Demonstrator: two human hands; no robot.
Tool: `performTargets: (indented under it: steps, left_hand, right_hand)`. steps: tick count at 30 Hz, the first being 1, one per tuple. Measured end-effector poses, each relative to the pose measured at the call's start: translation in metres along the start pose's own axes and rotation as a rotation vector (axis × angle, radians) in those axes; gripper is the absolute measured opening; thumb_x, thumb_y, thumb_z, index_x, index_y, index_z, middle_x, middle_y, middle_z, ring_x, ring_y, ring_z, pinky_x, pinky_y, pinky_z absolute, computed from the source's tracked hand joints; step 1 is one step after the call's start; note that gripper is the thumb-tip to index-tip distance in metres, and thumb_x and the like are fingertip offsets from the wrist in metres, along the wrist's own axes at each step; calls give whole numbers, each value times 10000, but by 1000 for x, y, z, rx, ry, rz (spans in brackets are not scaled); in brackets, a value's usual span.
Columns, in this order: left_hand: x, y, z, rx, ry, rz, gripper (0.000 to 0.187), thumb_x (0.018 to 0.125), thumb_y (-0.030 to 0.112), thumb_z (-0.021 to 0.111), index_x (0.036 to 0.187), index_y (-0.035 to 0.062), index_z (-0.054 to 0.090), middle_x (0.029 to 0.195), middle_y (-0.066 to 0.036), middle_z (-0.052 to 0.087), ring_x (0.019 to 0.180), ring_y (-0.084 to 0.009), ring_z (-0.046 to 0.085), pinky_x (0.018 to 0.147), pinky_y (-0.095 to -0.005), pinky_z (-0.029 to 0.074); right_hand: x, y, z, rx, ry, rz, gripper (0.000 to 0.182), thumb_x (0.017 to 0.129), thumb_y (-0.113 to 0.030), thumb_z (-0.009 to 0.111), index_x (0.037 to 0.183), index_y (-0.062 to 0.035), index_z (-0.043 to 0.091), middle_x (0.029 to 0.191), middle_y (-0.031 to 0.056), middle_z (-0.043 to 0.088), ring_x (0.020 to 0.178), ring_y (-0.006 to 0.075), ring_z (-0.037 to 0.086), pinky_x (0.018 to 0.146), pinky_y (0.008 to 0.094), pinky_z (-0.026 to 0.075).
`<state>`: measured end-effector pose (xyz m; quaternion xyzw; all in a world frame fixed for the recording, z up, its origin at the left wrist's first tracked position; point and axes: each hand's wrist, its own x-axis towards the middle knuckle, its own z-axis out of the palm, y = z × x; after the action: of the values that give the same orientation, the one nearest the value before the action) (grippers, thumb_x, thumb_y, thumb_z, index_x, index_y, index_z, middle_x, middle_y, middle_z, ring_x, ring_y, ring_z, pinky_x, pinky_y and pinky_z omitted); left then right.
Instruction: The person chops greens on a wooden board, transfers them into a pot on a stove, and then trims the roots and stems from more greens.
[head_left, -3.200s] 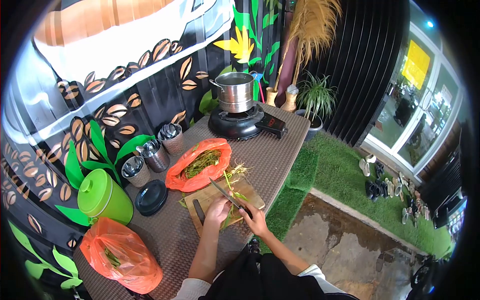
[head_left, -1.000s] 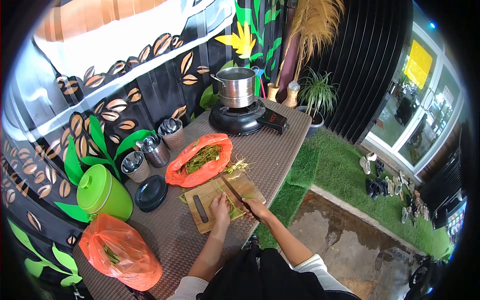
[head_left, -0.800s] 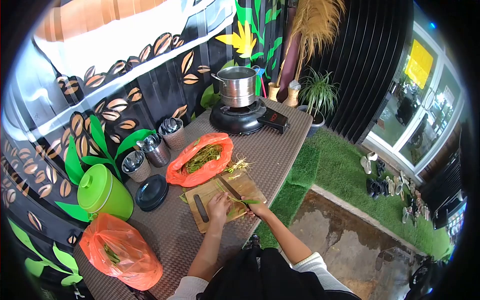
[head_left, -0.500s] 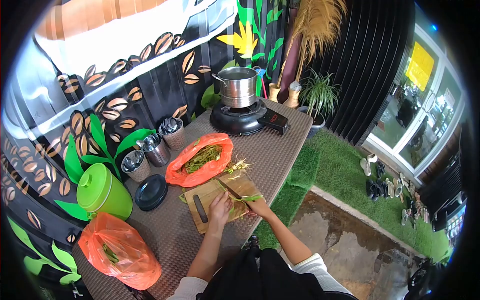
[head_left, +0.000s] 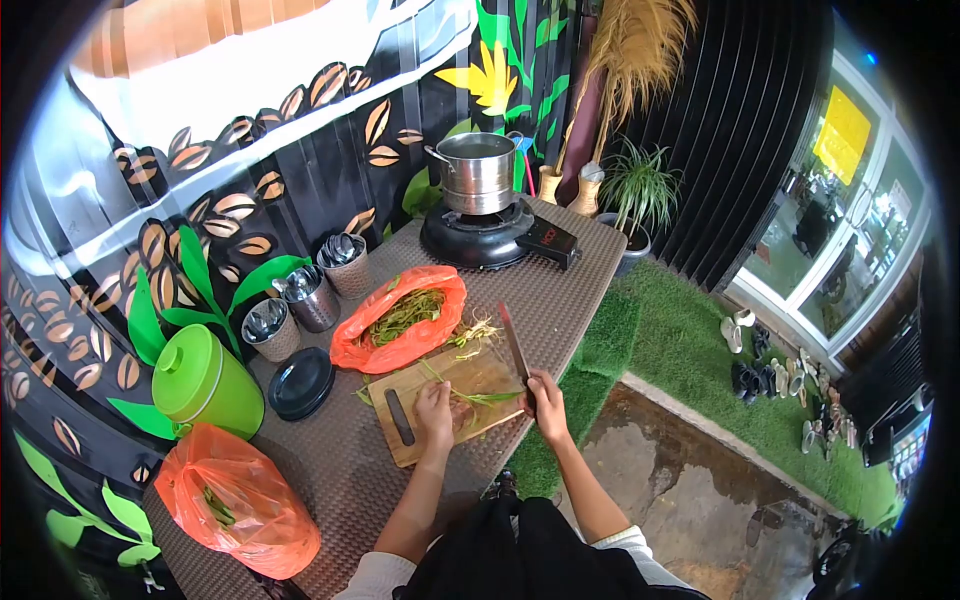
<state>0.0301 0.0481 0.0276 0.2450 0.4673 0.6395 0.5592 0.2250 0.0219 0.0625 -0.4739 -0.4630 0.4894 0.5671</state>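
Note:
Above the right edge of the wooden cutting board, my right hand is wrapped round the handle of a knife. Its blade points up and away from me, off the board. My left hand is closed over the board on a green vegetable stalk, whose leafy end reaches right toward my right hand. Small green scraps lie on the wood. Just beyond the board sits an open orange plastic bag full of cut greens, with pale rooty trimmings beside it.
A steel pot stands on a black gas stove at the table's far end. Cutlery holders, black plates, a green lidded bucket and a tied orange bag line the left side. The table edge runs close on my right.
My right hand has lifted the knife off the board and moved right, its blade now tilted up. My left hand stays nearly in place with the stalk.

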Motion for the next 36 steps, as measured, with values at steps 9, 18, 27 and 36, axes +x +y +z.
performTargets:
  steps: [9,18,27,36]
  left_hand:
    - [8,-13,4,128,52,185,200,895,128,600,1031,0,526,835,-48,597,663,-84,549,526,-226,478]
    - [3,-4,8,104,-14,117,107,903,108,594,881,38,516,757,13,533,685,-60,474,617,-242,381]
    - [0,-2,12,189,-58,274,82,894,100,605,884,33,557,780,10,549,738,-62,498,660,-228,394]
    - [1,-9,9,15,-141,66,189,871,125,647,996,-5,589,842,1,579,774,-84,526,698,-224,410]
  right_hand:
    - [-31,-33,3,-210,-355,-137,266,932,-143,484,1165,-25,531,615,28,554,559,82,491,549,246,417]
    - [-36,-13,7,-567,-350,-141,333,890,-215,552,1213,-135,561,655,66,626,605,151,618,633,319,478]
    - [-41,-9,8,-562,-294,-125,375,892,-238,548,1260,-167,537,624,68,609,594,161,614,621,323,475]
    - [-42,-12,12,-142,-428,7,365,945,-187,496,1299,-95,505,585,-14,489,551,67,460,531,229,386]
